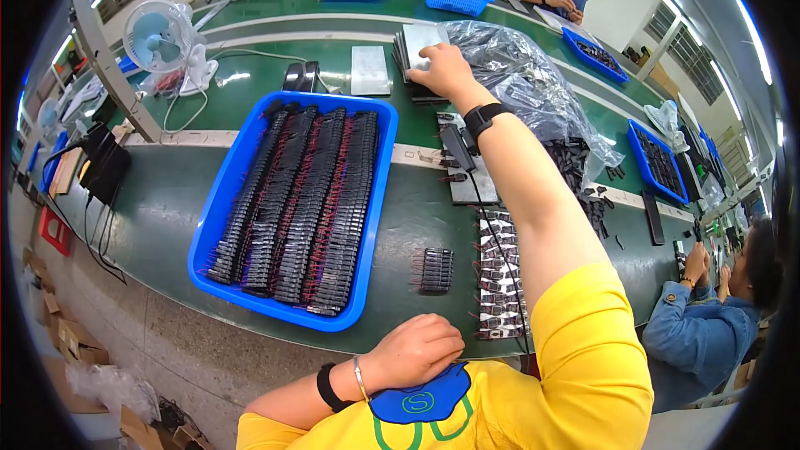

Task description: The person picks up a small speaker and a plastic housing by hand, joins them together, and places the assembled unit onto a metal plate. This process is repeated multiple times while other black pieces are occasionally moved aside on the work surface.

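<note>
My right hand [443, 72] reaches across the bench, its thumb and fingers closed at the top of a stack of flat grey plates [402, 57]. Another grey plate [370, 71] lies flat to the left of the stack. My left hand [419, 350] rests at the near bench edge against my shirt, fingers together and loosely curled, with nothing visible in them. Beyond it lies a short row of small black parts with red wires [435, 270]. Under my right forearm, black-and-white parts [497, 279] line up in a column, with a black cable across them.
A blue tray [197, 237] packed with rows of black wired parts stands on the left. Clear plastic bagging [508, 58] and loose black parts [567, 158] lie to the right. A fan [158, 37] stands far left. Co-workers sit across and to the right [696, 325].
</note>
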The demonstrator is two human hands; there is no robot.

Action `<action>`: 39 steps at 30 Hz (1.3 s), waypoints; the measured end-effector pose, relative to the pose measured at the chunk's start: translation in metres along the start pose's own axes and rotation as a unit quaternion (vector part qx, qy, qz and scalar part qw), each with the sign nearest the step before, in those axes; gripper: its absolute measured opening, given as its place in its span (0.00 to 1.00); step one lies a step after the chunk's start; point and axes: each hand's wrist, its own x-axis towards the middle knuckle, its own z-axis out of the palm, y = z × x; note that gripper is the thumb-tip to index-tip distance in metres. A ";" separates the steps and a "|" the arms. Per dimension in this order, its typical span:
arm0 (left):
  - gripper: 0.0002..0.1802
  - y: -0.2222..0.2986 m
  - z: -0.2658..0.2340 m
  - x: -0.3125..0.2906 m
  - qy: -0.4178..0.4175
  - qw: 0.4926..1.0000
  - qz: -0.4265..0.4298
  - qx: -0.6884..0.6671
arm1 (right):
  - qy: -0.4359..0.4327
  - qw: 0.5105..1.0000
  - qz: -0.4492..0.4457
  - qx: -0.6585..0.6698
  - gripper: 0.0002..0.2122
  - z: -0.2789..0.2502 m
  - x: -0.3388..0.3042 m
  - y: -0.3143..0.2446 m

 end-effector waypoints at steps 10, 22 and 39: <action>0.10 -0.008 -0.006 0.003 0.001 1.000 0.005 0.011 | -0.256 0.949 -0.109 0.150 0.18 -0.170 -0.101 -0.047; 0.14 0.003 0.010 0.015 -0.035 0.996 -0.056 0.067 | -0.181 0.959 -0.049 0.211 0.15 -0.231 -0.366 -0.073; 0.14 0.023 0.018 0.022 0.012 0.976 -0.218 -0.021 | -0.017 0.978 -0.067 0.197 0.15 -0.203 -0.380 -0.083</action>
